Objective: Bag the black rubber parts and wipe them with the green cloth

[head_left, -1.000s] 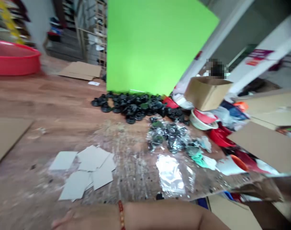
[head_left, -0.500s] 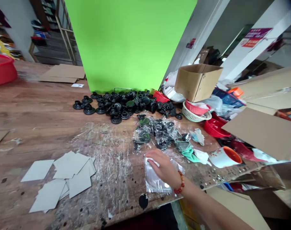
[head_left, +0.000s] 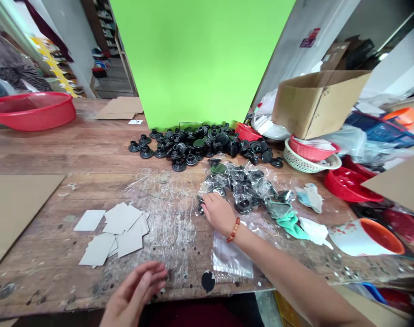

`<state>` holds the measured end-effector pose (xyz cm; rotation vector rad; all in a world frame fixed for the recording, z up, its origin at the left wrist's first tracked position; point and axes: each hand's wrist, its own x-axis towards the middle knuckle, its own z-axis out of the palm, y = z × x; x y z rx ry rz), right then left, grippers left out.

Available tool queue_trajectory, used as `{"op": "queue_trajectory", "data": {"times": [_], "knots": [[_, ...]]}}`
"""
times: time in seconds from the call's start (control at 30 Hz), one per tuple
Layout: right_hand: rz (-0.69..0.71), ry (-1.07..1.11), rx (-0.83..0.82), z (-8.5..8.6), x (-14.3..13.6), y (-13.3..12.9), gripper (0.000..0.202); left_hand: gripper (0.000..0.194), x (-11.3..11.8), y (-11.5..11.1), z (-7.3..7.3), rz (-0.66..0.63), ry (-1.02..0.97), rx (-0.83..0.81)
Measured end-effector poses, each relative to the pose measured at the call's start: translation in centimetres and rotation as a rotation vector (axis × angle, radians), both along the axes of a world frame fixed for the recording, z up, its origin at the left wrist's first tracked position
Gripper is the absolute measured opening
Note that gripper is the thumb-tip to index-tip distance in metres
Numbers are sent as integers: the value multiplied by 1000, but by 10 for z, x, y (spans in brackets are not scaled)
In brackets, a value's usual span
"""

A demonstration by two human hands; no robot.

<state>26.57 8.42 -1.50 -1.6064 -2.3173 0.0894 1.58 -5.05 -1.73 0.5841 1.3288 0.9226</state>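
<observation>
Hiding its grip, the right hand (head_left: 220, 213) partly covers bagged parts (head_left: 240, 186); the left hand (head_left: 136, 287) curls loosely, empty.

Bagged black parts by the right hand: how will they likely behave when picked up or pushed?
Bagged black parts are in loose, glossy clear film, so the outside is probably floppy and slippery. The flanged shapes inside look likely to stay stiff. Round rims might roll if pushed, though the crumpled film could damp that.
</observation>
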Motion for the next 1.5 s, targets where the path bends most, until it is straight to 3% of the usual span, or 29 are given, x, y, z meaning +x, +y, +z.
{"op": "queue_trajectory", "data": {"times": [0.1, 0.23, 0.33, 0.4, 0.5, 0.6, 0.67, 0.77, 0.9, 1.03, 1.17, 1.23, 1.33, 1.4, 1.5], "knots": [[61, 60, 3, -2, -22, -16, 16, 47, 19, 20, 8, 24, -361, -113], [321, 198, -18, 1, -64, -52, 14, 36, 22, 40, 14, 117, -733, -270], [581, 316, -35, 13, -91, -64, 10, 22, 9, 44, 13, 236, -787, -260], [643, 462, -74, 21, -106, -53, 17, 20, -4, 43, 12, 366, -717, -242], [434, 533, -117, 22, -129, -17, 23, 17, -24, 37, 14, 478, -580, -261], [222, 398, -132, 7, -158, 20, 24, 17, -39, 31, 19, 502, -468, -223], [158, 379, -180, -7, -176, 33, 35, 18, -44, 28, 21, 517, -433, -148], [111, 470, -240, -19, -192, 37, 28, 24, -49, 27, 21, 503, -457, -19], [56, 654, -282, -13, -181, 31, 3, 34, -55, 28, 19, 484, -557, 59], [-35, 848, -352, 5, -155, 21, 10, 36, -58, 32, 22, 507, -597, 75], [13, 995, -643, 13, -143, -13, 11, 36, -46, 32, 25, 453, -592, 50], [73, 975, -707, 11, -141, -36, 5, 36, -34, 29, 23, 399, -521, 34], [174, 745, -439, 8, -132, -61, 6, 48, -17, 26, 15, 370, -350, -4], [210, 564, -254, 11, -114, -63, 2, 47, -8, 26, 10, 363, -298, -52], [15, 187, -119, 21, -65, -41, 13, 42, -1, 31, 9, 345, -282, -102]]}}
